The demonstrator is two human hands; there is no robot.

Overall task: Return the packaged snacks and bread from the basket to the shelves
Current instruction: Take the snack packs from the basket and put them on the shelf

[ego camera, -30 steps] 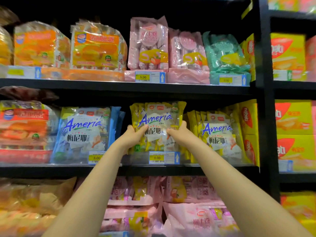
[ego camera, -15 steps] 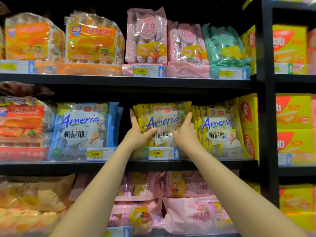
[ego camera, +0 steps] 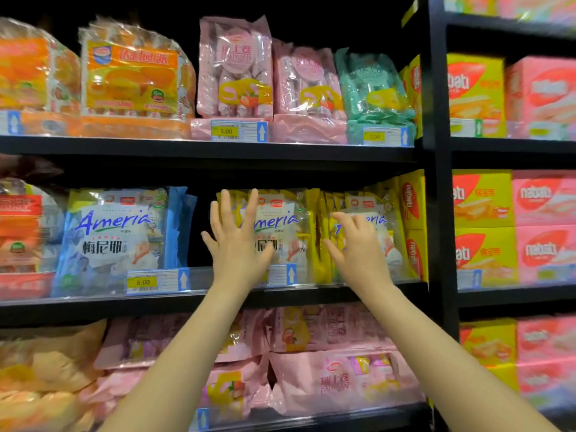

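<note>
A yellow Ameria snack pack (ego camera: 286, 232) stands upright on the middle shelf (ego camera: 311, 294). My left hand (ego camera: 237, 241) lies flat against its front with fingers spread, holding nothing. My right hand (ego camera: 355, 244) is open with curled fingers in front of the neighbouring row of yellow Ameria packs (ego camera: 383, 232) to the right. Both forearms reach up from below. No basket is in view.
A blue Ameria pack (ego camera: 118, 238) stands left of a dark gap on the same shelf. Orange bread bags (ego camera: 134, 76), pink roll packs (ego camera: 237, 67) and a green pack (ego camera: 374, 88) fill the top shelf. Pink packs (ego camera: 336, 378) lie below. Yellow and pink wafer boxes (ego camera: 514, 226) fill the right-hand rack.
Both hands have let go of the yellow Ameria pack, which now stands on the shelf. The left hand opened flat against it; the right hand moved right to the neighbouring packs.
</note>
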